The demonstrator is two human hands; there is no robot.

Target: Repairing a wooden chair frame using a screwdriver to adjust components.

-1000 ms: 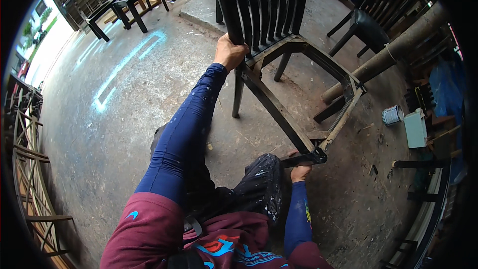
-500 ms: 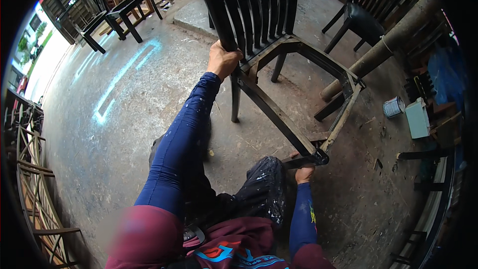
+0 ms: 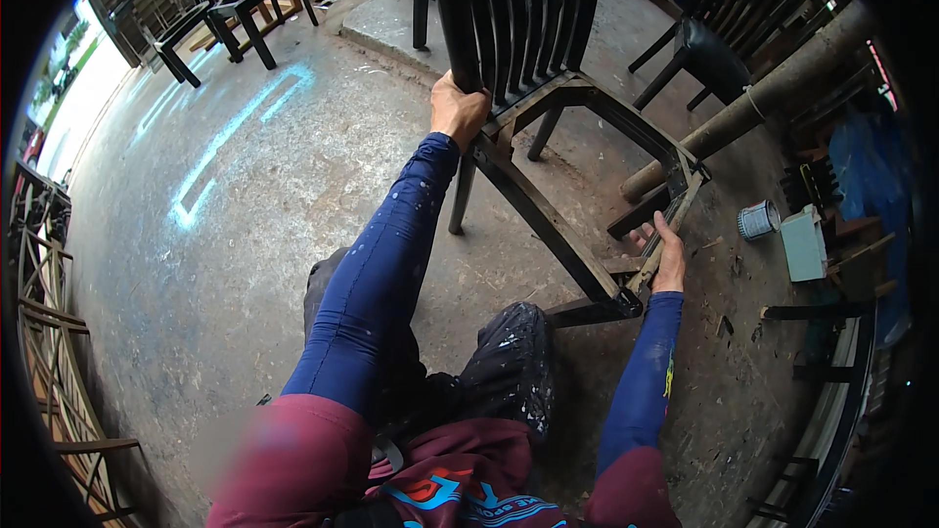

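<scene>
A black wooden chair (image 3: 540, 198) with a slatted back and a seat frame without a seat panel stands tilted before me. My left hand (image 3: 460, 110) is wrapped round its back post, just above where the post meets the seat frame. At the frame's front rail is my right hand (image 3: 669, 256), its thumb pointing up on the outer side and its fingertips showing inside the frame. Bare, lighter wood shows along the top of the rails. The front corner and one leg lie close to my right knee.
A round post (image 3: 714, 137) slants behind the chair. To the right are a paint can (image 3: 758, 219), a pale green box (image 3: 804, 244) and blue plastic sheeting (image 3: 871, 166). Another chair with a black seat (image 3: 712, 47) stands far right. More chairs (image 3: 256, 2) are far left; wooden frames (image 3: 49, 332) line the left edge.
My right hand has moved from beneath the front corner up along the front rail, farther from me. My left hand keeps its hold on the back post. The view has shifted slightly.
</scene>
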